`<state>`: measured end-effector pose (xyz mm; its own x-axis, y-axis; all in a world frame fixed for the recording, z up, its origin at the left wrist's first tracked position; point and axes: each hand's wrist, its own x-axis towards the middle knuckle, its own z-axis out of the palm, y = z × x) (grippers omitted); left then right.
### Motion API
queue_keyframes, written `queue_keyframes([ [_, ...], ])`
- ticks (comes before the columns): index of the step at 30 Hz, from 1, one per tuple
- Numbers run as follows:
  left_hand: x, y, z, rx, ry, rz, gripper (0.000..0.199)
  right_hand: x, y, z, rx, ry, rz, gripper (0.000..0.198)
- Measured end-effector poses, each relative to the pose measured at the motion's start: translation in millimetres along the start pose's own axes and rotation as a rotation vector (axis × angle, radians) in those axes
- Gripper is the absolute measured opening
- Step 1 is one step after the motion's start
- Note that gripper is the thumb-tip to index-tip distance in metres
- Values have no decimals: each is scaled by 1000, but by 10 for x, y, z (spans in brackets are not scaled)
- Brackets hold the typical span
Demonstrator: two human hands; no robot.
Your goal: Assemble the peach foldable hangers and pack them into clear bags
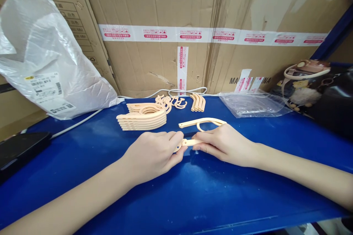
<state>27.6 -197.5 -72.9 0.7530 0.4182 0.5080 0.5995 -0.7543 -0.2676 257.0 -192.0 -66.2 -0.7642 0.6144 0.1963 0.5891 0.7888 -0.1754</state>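
Note:
My left hand (157, 152) is closed around a small cream plastic piece (178, 148) with a round hole, mostly hidden by the fingers. My right hand (224, 143) pinches a cream plastic arm (189, 142) whose holed end meets that piece between my hands. Just beyond my right hand lies a curved cream hanger arm (204, 121) with a loop under it. Past my left hand is a stack of similar curved hanger arms (142, 122). Behind them sit a heap of small hooks (167, 101) and a few short curved bars (197, 102).
A blue table (176, 198) carries everything. At the left stand a white plastic parcel bag (52, 66) and a black device (22, 150). A white cable (165, 90) runs along the cardboard box (154, 62) behind. A clear plastic bag (253, 104) and a brown-lidded cup (306, 77) are at the right.

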Motion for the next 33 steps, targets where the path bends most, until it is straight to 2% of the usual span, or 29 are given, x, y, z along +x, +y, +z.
queue_keyframes([
  [8, -32, 4, -5, -113, -47, -29, 20, 9, -1, 26, -30, -2, -29, 38],
  [20, -45, 13, -9, -167, -83, -34, 20, -25, -12, 26, 1, -19, -10, 35],
  [25, -38, 27, -33, -257, -182, -40, 12, -35, -12, 33, -11, -25, -55, 32],
  [29, -35, 14, -22, -373, -236, -94, 11, -41, 9, 20, -67, 111, -133, 29],
  [33, -30, -19, -15, -388, -233, -134, 14, -30, 99, -63, -84, 353, -79, 25],
])
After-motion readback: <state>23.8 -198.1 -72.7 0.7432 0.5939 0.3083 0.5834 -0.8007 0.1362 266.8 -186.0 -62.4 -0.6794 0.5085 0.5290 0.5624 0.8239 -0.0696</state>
